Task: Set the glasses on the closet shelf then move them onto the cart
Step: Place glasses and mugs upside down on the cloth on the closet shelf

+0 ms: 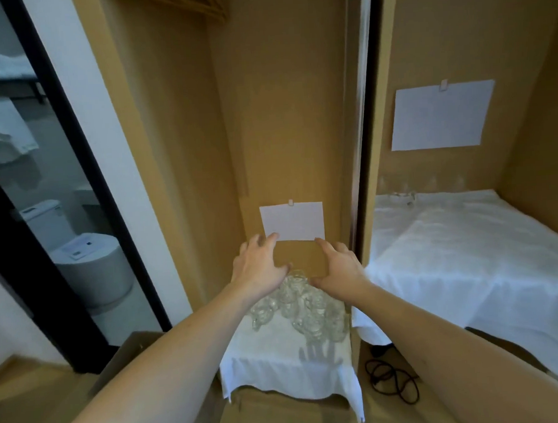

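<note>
My left hand (258, 265) and right hand (335, 266) reach into the closet together, fingers spread and relaxed, holding nothing. The glasses (304, 310) stand in a tight cluster on the cloth-covered shelf (279, 363), just below and nearer to me than both palms. Each thumb sits close to the rim of the farthest glass; whether either touches it I cannot tell.

What matters for the next move is that the cluster lies between my wrists and runs from the back of the shelf towards me and to the right. More glasses sit under my right forearm than under my left, though one or two stand apart on the left side, nearer my left wrist. So I judge the right hand better placed for most of them and the left for those outliers.

The glasses seem set on the shelf already, so the cart step is next. I see no cart here. A white sheet of paper (292, 222) is clipped to the closet's back panel above my fingers.
</note>
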`<state>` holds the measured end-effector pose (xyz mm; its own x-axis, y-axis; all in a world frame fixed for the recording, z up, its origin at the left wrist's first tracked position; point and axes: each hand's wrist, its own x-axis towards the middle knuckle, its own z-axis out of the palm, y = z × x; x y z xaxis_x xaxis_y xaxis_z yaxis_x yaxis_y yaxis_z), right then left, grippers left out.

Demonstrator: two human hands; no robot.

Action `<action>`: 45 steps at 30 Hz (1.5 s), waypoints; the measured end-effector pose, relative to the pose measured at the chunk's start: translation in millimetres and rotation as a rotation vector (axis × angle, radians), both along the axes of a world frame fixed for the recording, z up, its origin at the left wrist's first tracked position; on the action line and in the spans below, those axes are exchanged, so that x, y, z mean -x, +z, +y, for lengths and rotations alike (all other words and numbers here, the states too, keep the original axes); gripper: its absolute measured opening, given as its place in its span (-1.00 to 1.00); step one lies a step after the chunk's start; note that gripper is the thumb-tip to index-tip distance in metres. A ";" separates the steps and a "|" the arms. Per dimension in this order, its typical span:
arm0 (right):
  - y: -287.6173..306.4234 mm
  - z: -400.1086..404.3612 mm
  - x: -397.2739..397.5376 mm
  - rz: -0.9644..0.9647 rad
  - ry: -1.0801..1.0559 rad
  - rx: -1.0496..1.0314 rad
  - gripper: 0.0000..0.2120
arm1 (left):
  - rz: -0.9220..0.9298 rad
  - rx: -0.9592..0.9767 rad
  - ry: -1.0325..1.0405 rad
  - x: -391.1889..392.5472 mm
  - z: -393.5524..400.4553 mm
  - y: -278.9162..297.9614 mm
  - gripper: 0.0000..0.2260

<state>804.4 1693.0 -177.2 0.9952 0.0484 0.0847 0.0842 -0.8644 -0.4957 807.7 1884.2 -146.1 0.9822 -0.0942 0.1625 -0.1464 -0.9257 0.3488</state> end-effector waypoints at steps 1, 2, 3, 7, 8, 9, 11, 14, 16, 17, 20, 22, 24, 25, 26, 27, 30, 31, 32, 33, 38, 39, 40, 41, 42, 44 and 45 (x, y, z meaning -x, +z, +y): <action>-5.1 7.1 -2.1 0.012 -0.004 0.006 -0.10 | 0.016 0.011 0.005 -2.8 8.9 -5.2 -0.34; -9.7 12.2 -4.1 0.028 -0.008 0.010 -0.10 | 0.032 0.025 0.012 -5.3 15.9 -10.3 -0.33; -15.5 18.2 -7.0 0.050 -0.011 0.016 -0.10 | 0.052 0.038 0.022 -7.8 23.8 -16.2 -0.32; -36.4 34.8 -21.3 0.117 -0.017 0.038 -0.11 | 0.111 0.072 0.053 -18.6 48.8 -43.6 -0.31; -41.6 37.8 -26.9 0.131 -0.013 0.038 -0.11 | 0.129 0.088 0.059 -23.3 54.2 -50.4 -0.32; -47.1 40.4 -32.8 0.148 -0.005 0.037 -0.13 | 0.147 0.103 0.069 -28.8 59.0 -57.0 -0.33; -58.9 44.7 -45.4 0.178 0.014 0.042 -0.15 | 0.170 0.132 0.093 -41.5 66.3 -69.3 -0.35; -78.3 50.1 -68.8 0.208 0.029 0.026 -0.16 | 0.193 0.158 0.129 -62.4 72.2 -86.5 -0.38; -95.1 53.7 -89.6 0.235 0.028 0.016 -0.15 | 0.224 0.171 0.146 -80.6 76.2 -103.6 -0.38; -101.9 55.2 -97.4 0.257 0.024 0.015 -0.13 | 0.246 0.180 0.155 -88.0 78.0 -112.0 -0.38; -126.2 60.9 -128.4 0.322 0.019 -0.002 -0.11 | 0.309 0.185 0.190 -118.5 81.7 -136.7 -0.37; -142.2 64.4 -147.9 0.350 0.019 -0.011 -0.11 | 0.337 0.181 0.204 -137.7 83.5 -149.9 -0.36; -161.4 67.4 -172.2 0.385 0.029 -0.011 -0.11 | 0.375 0.195 0.219 -159.6 85.7 -165.0 -0.36; -169.6 69.3 -183.2 0.405 0.036 -0.012 -0.11 | 0.393 0.200 0.223 -169.7 87.3 -172.9 -0.36; -176.9 71.3 -193.5 0.421 0.039 -0.013 -0.11 | 0.410 0.196 0.225 -178.8 88.9 -180.3 -0.37; -185.6 73.5 -203.8 0.437 0.035 -0.015 -0.11 | 0.423 0.192 0.231 -187.9 90.6 -188.4 -0.38; -210.1 80.5 -227.9 0.478 0.033 -0.039 -0.12 | 0.475 0.193 0.262 -209.1 94.1 -211.0 -0.39; -221.8 81.8 -235.5 0.497 0.033 -0.051 -0.12 | 0.497 0.198 0.277 -216.3 94.5 -219.1 -0.39; -234.4 82.4 -242.4 0.523 0.031 -0.071 -0.12 | 0.520 0.204 0.291 -223.0 94.6 -227.1 -0.38; -246.4 83.0 -247.8 0.547 0.029 -0.083 -0.13 | 0.543 0.209 0.304 -229.0 94.9 -235.0 -0.38; -277.6 84.9 -260.3 0.685 -0.022 -0.130 -0.14 | 0.659 0.249 0.367 -250.6 90.9 -271.9 -0.39; -283.3 84.9 -260.8 0.712 -0.034 -0.129 -0.14 | 0.673 0.250 0.378 -252.6 89.6 -278.2 -0.38; -292.2 84.5 -261.5 0.733 -0.043 -0.130 -0.14 | 0.687 0.250 0.389 -254.8 88.3 -286.5 -0.36; -299.4 84.4 -262.1 0.752 -0.054 -0.134 -0.14 | 0.699 0.248 0.401 -256.7 87.1 -294.4 -0.34; -306.9 84.2 -261.3 0.773 -0.063 -0.142 -0.14 | 0.710 0.244 0.406 -258.1 85.9 -302.6 -0.34; -319.3 83.8 -259.2 0.814 -0.078 -0.143 -0.15 | 0.736 0.236 0.398 -258.9 83.4 -316.2 -0.34; -325.2 83.7 -258.4 0.833 -0.092 -0.146 -0.15 | 0.754 0.243 0.393 -259.6 82.4 -324.0 -0.35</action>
